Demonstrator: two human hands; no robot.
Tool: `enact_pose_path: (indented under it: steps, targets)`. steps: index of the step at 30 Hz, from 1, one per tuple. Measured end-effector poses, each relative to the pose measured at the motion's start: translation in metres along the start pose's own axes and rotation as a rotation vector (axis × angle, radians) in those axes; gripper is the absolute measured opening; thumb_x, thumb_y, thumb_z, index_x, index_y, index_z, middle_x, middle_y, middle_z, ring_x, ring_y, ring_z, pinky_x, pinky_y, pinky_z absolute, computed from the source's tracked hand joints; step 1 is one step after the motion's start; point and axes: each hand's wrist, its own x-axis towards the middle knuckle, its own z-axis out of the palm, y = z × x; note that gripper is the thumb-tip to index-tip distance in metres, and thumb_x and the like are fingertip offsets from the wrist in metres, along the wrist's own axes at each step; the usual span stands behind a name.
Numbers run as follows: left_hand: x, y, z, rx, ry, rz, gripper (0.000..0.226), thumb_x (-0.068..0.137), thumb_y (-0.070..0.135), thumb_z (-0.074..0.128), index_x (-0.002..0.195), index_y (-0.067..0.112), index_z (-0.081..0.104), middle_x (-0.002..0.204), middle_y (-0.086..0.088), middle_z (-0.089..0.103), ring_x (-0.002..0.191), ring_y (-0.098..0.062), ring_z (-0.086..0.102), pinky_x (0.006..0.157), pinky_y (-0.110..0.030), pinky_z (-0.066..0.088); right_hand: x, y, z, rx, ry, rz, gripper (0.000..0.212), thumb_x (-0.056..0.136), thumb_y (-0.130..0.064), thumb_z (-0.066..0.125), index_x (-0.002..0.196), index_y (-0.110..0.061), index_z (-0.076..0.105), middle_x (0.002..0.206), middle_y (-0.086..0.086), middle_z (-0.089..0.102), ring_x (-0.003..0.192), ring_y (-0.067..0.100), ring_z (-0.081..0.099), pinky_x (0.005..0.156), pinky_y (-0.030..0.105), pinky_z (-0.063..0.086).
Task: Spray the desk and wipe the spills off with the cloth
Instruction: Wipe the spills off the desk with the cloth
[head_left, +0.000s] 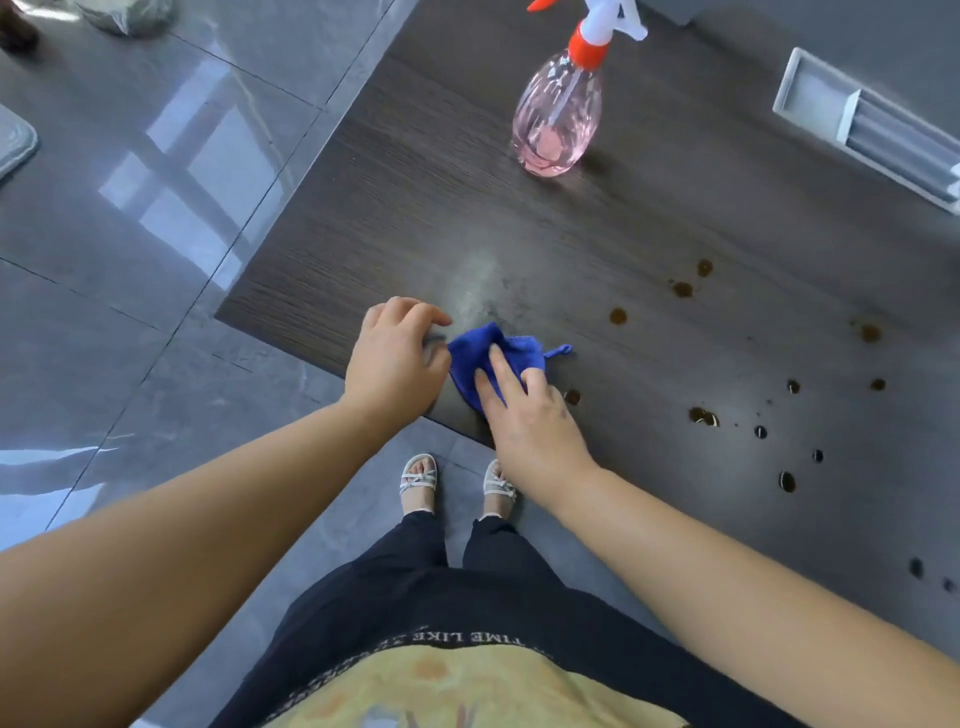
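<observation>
The person's yellow-and-black printed shirt fills the near edge. Both bare forearms reach from it to the near corner of the dark wood-grain desk. The right hand lies on the crumpled blue microfibre cloth, its fingers straight and spread, pressing it flat to the desk. The left hand sits at the cloth's 9 o'clock, fingers loosely curled; whether it pinches the cloth's edge I cannot tell.

A pale damp smear lies at the cloth's 12 o'clock. Further that way the pink clear plastic spray bottle stands upright, untouched. Brown liquid spots scatter from 2 to 4 o'clock, still wet and round.

Wiping appears to be just getting under way. The next move likely calls for pressing down and sweeping the cloth toward 3 o'clock, through the nearest spots.
</observation>
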Motion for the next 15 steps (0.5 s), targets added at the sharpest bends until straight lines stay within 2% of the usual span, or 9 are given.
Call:
enact_pose_path:
  steps: [5, 7, 9, 10, 11, 13, 15]
  targets:
    - [-0.005, 0.029, 0.022, 0.061, -0.126, 0.129, 0.032, 0.086, 0.018, 0.055, 0.117, 0.014, 0.061, 0.126, -0.007, 0.052, 0.125, -0.03, 0.036, 0.103, -0.035, 0.032, -0.053, 0.044, 0.009, -0.04, 0.024, 0.259, 0.061, 0.053, -0.003, 0.07, 0.114, -0.003, 0.065, 0.128, 0.023, 0.056, 0.076, 0.032, 0.055, 0.062, 0.035, 0.051]
    - [-0.006, 0.037, 0.03, 0.088, -0.135, 0.159, 0.034, 0.085, 0.024, 0.051, 0.115, 0.013, 0.062, 0.124, -0.008, 0.054, 0.126, -0.032, 0.037, 0.101, -0.037, 0.035, -0.053, 0.046, 0.017, -0.009, 0.036, 0.346, 0.063, 0.062, -0.013, 0.074, 0.123, -0.004, 0.059, 0.137, 0.02, 0.049, 0.098, 0.037, 0.053, 0.077, 0.043, 0.05]
    - [-0.007, 0.044, 0.037, 0.103, -0.124, 0.179, 0.041, 0.081, 0.029, 0.045, 0.114, 0.012, 0.063, 0.122, -0.009, 0.056, 0.125, -0.033, 0.039, 0.099, -0.038, 0.037, -0.046, 0.037, 0.027, 0.017, 0.037, 0.35, 0.068, 0.078, -0.032, 0.067, 0.136, -0.002, 0.045, 0.146, 0.018, 0.038, 0.127, 0.04, 0.041, 0.101, 0.051, 0.038]
    - [-0.007, 0.048, 0.041, 0.12, -0.126, 0.179, 0.043, 0.081, 0.031, 0.042, 0.114, 0.012, 0.063, 0.122, -0.01, 0.056, 0.125, -0.033, 0.038, 0.098, -0.038, 0.037, -0.044, 0.034, 0.031, 0.035, 0.041, 0.326, 0.07, 0.085, -0.038, 0.058, 0.14, -0.001, 0.037, 0.149, 0.018, 0.033, 0.135, 0.038, 0.034, 0.107, 0.052, 0.029]
    - [-0.007, 0.051, 0.044, 0.144, -0.131, 0.181, 0.045, 0.082, 0.033, 0.04, 0.115, 0.012, 0.063, 0.122, -0.01, 0.056, 0.125, -0.034, 0.038, 0.099, -0.038, 0.037, -0.043, 0.034, 0.035, 0.039, 0.051, 0.289, 0.068, 0.09, -0.041, 0.047, 0.142, -0.001, 0.031, 0.15, 0.017, 0.03, 0.137, 0.036, 0.03, 0.11, 0.051, 0.024]
    - [-0.006, 0.056, 0.049, 0.182, -0.129, 0.218, 0.053, 0.082, 0.039, 0.033, 0.112, 0.009, 0.063, 0.119, -0.012, 0.058, 0.123, -0.037, 0.042, 0.099, -0.04, 0.038, -0.049, 0.05, 0.039, 0.027, 0.053, 0.182, 0.064, 0.091, -0.042, 0.029, 0.142, -0.003, 0.031, 0.15, 0.013, 0.033, 0.137, 0.03, 0.033, 0.109, 0.048, 0.029]
    - [-0.005, 0.061, 0.057, 0.22, -0.15, 0.258, 0.054, 0.081, 0.04, 0.033, 0.106, 0.006, 0.066, 0.112, -0.015, 0.062, 0.118, -0.042, 0.048, 0.095, -0.045, 0.044, -0.064, 0.078, 0.043, 0.031, 0.077, 0.09, 0.06, 0.09, -0.038, 0.028, 0.139, -0.006, 0.039, 0.146, 0.009, 0.039, 0.134, 0.028, 0.039, 0.106, 0.047, 0.037]
